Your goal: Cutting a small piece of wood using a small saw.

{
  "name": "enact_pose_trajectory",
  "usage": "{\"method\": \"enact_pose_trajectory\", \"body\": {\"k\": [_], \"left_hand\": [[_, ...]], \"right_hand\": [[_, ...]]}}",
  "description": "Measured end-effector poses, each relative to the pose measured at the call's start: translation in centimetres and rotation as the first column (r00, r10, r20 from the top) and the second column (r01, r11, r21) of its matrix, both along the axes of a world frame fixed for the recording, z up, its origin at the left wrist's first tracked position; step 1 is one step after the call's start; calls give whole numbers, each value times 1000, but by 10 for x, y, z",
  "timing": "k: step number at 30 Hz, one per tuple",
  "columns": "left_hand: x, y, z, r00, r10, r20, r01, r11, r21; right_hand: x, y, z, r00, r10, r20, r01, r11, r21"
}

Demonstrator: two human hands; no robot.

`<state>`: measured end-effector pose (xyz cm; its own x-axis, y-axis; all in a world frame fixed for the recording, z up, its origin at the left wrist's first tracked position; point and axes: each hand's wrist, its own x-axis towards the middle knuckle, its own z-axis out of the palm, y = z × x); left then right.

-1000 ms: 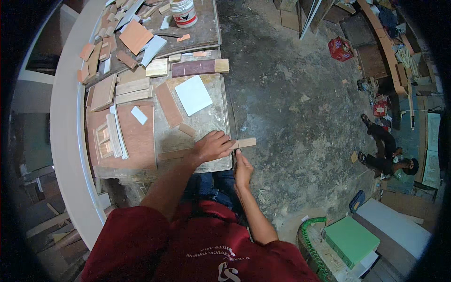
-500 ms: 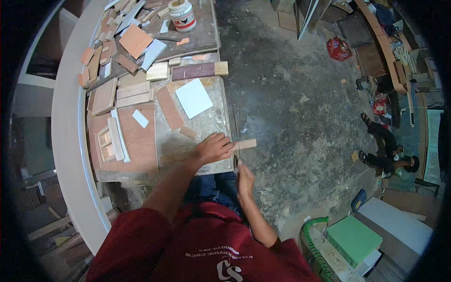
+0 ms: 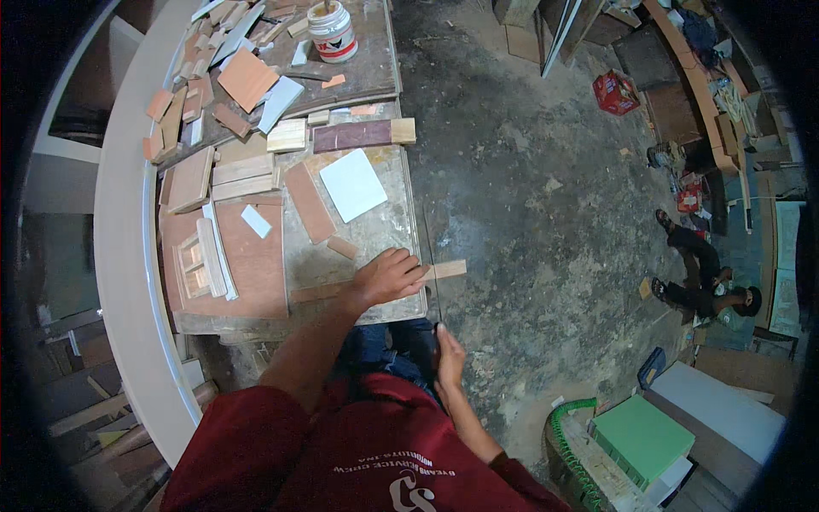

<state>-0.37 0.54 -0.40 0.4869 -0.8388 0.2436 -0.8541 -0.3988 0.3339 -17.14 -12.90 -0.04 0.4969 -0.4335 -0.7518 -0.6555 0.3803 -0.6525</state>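
Right hand [image 3: 450, 357] farther from wooden strip [image 3: 450, 270]

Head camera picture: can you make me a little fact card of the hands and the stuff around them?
Left hand: over a wooden strip
Right hand: holding a thin dark tool, kind unclear
Strip's end: sticking out past the workbench's right edge
Also on workbench: white square piece
On floor: red box, upper right
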Motion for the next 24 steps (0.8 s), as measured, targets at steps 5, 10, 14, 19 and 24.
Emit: {"method": "enact_pose_trajectory", "body": {"k": [5, 10, 14, 19, 24], "left_hand": [[6, -8, -3, 999, -45, -30, 42, 996, -79], [4, -2, -3, 1000, -19, -17, 18, 998, -53], [4, -4, 0, 999, -27, -38, 25, 998, -52], [3, -4, -7, 999, -22, -30, 19, 997, -81], [1, -2, 1, 999, -28, -21, 27, 998, -51]], "right_hand": [[50, -8, 4, 992, -38, 117, 23, 992, 124], [2, -4, 13, 993, 27, -113, -14, 993, 114], [35, -13, 13, 999, 15, -50, -7, 989, 151], [38, -8, -1, 997, -19, 71, 7, 987, 161], [9, -7, 16, 998, -6, -66, 14, 993, 117]]}}
